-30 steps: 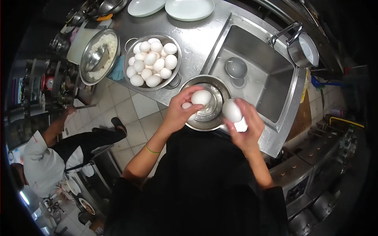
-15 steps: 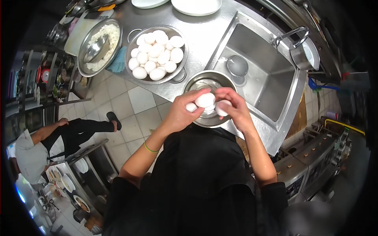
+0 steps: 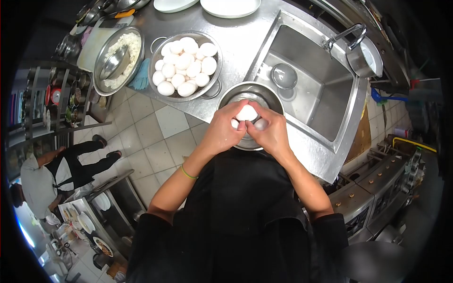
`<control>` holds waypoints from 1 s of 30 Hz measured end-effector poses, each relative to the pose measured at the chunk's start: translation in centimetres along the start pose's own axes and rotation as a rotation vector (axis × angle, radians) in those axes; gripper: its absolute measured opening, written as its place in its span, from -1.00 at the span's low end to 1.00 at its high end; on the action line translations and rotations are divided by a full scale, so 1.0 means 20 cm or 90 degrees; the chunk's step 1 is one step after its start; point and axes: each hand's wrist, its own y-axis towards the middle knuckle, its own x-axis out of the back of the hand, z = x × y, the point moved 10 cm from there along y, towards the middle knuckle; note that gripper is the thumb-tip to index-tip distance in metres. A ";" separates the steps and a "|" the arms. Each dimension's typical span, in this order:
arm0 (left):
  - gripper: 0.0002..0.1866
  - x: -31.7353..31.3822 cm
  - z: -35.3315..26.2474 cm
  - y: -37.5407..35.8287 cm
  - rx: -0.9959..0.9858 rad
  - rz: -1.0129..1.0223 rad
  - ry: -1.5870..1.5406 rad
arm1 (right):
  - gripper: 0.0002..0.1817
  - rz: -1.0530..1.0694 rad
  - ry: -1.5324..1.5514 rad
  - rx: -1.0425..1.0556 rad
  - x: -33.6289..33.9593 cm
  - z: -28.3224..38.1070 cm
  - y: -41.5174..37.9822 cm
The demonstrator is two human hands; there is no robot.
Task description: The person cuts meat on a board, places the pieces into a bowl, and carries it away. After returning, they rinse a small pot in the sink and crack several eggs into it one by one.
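Over a steel bowl [image 3: 226, 98], my left hand [image 3: 225, 129] and my right hand [image 3: 271, 132] meet around a white egg [image 3: 247, 113]. The fingers of both hands press on this egg. A second white egg [image 3: 234, 123] sits in my left palm, and another [image 3: 260, 124] is tucked under my right fingers. To the left stands a steel colander [image 3: 213, 86] heaped with several white eggs [image 3: 183, 63]. What lies deep in the bowl is mostly hidden by my hands.
A sink [image 3: 306, 78] with a faucet [image 3: 347, 35] is at right. At left are a bowl of white crumbly food [image 3: 127, 49] and a blue cloth [image 3: 140, 78]. White plates [image 3: 231, 7] lie at the back. Another person [image 3: 40, 179] stands far left.
My hands have come together, and the fingers of my right hand now touch the middle egg as well. The other person has shifted, with both feet now showing.
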 end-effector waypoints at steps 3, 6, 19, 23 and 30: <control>-0.49 0.02 0.00 0.01 0.001 0.020 0.022 | -0.52 -0.014 -0.010 0.019 0.05 0.00 0.01; -0.47 0.03 0.00 0.03 -0.035 0.057 0.053 | -0.52 -0.016 -0.091 0.127 0.10 0.06 0.02; -0.28 0.06 -0.01 0.15 0.116 0.050 -0.183 | -0.46 0.100 0.423 -0.093 0.17 -0.20 0.04; -0.52 0.04 0.14 0.03 0.230 0.045 -0.582 | -0.29 -0.269 0.468 0.076 1.02 0.00 -0.09; -0.54 -0.03 0.15 -0.06 0.263 0.100 -0.596 | -0.49 -0.711 0.052 0.169 2.43 -0.10 -0.16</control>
